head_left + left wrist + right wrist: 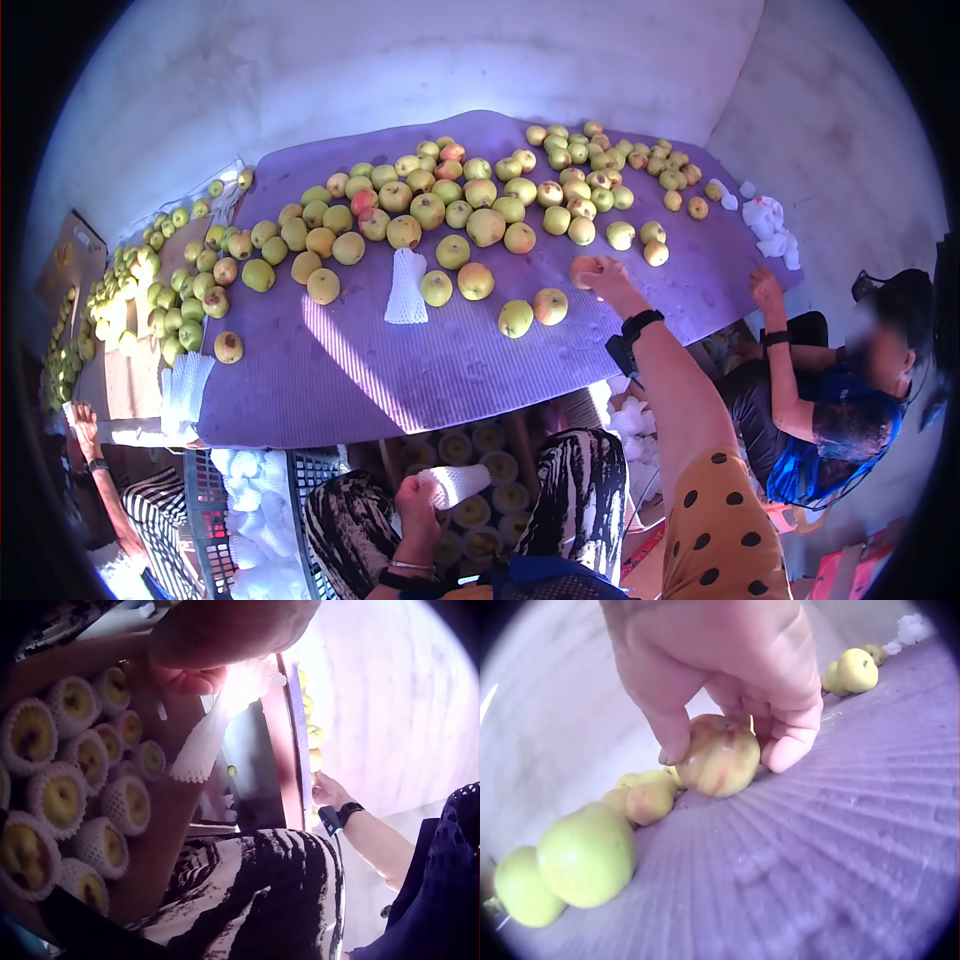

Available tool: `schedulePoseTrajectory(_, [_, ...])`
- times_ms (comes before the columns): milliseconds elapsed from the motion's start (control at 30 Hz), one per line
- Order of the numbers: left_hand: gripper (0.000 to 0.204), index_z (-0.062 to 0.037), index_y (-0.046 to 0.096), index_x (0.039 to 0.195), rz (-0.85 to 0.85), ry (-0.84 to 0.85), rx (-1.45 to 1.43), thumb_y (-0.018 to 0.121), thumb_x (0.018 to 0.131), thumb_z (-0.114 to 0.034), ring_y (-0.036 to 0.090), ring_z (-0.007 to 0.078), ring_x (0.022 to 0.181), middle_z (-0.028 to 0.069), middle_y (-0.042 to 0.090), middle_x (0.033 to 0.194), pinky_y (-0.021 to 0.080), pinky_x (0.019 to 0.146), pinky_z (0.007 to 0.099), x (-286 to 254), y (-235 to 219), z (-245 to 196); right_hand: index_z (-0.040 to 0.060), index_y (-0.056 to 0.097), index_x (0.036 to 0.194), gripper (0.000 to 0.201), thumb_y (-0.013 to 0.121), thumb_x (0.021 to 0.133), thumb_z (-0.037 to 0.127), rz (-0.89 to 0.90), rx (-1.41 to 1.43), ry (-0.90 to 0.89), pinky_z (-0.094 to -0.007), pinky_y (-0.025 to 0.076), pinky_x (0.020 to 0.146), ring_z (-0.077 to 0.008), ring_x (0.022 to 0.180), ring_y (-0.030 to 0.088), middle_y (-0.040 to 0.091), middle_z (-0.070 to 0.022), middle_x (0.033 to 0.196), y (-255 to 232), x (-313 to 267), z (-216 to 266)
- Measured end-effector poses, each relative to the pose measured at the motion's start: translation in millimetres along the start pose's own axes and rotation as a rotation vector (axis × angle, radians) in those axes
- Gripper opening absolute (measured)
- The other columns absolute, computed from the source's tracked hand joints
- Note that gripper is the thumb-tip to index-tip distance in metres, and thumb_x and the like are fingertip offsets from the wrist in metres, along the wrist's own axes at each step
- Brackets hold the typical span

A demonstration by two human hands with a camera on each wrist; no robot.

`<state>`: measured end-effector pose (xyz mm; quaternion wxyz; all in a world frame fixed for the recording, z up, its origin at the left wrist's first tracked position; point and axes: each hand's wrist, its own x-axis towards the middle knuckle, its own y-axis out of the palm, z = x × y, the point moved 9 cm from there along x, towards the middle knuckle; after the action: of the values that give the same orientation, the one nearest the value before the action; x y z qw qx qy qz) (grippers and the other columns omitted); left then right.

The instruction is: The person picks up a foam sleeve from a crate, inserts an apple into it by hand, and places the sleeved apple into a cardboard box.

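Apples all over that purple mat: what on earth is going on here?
A person's right hand grips a reddish-yellow apple at the purple mat, where many loose apples lie. Their left hand holds a white foam sleeve near their lap. Below, a box holds apples in foam sleeves. The gripped apple has no sleeve on it. Another person is at the right, and someone's hand shows at the far left.

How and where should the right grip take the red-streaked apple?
Probably across opposite sides at its widest part, from above: the red-streaked apple is round, its underside faces the purple mat, and no other apple crowds its sides.
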<state>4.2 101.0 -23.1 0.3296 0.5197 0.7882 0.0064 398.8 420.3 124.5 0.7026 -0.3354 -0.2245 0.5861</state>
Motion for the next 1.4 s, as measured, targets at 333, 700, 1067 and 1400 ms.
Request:
schedulePoseTrajectory(333, [0.005, 0.0000, 0.053, 0.083, 0.008, 0.006, -0.010, 0.052, 0.080, -0.004, 0.053, 0.0103, 0.064, 0.0042, 0.056, 0.073, 0.044, 0.057, 0.0244, -1, 2, 5, 0.0013, 0.045, 0.118, 0.053, 0.067, 0.073, 0.020, 0.468, 1.349, -0.229, -0.0329, 0.047, 0.077, -0.0199, 0.092, 0.055, 0.055, -0.0094, 0.104, -9, -151, 91])
schedulePoseTrajectory(700, [0.010, 0.0001, 0.055, 0.087, -0.179, 0.084, 0.136, 0.055, 0.078, -0.003, 0.054, 0.0111, 0.067, 0.0040, 0.057, 0.078, 0.043, 0.056, 0.0250, -8, -27, 5, -0.0029, 0.047, 0.115, 0.051, 0.066, 0.070, 0.011, 0.854, 1.632, 0.010, -0.0294, 0.045, 0.075, -0.0179, 0.088, 0.056, 0.057, -0.0086, 0.100, 119, -331, 106])
schedulePoseTrajectory(1067, [0.014, -0.0011, 0.055, 0.079, -0.248, 0.274, 0.422, 0.064, 0.071, -0.009, 0.053, 0.0105, 0.060, 0.0047, 0.057, 0.072, 0.044, 0.051, 0.0246, -2, -37, 3, 0.0002, 0.047, 0.113, 0.051, 0.067, 0.066, 0.004, 0.955, 1.045, 0.080, -0.0216, 0.046, 0.074, -0.0103, 0.088, 0.055, 0.055, -0.0048, 0.102, 199, -372, 90])
schedulePoseTrajectory(1400, [0.016, -0.0011, 0.056, 0.080, -0.194, 0.292, 0.531, 0.065, 0.069, -0.009, 0.054, 0.0109, 0.065, 0.0054, 0.059, 0.072, 0.045, 0.058, 0.0255, -6, -28, -1, -0.0012, 0.050, 0.113, 0.047, 0.063, 0.071, 0.016, 0.990, 1.090, 0.031, -0.0281, 0.038, 0.089, -0.0126, 0.097, 0.051, 0.056, -0.0049, 0.104, 203, -371, 87])
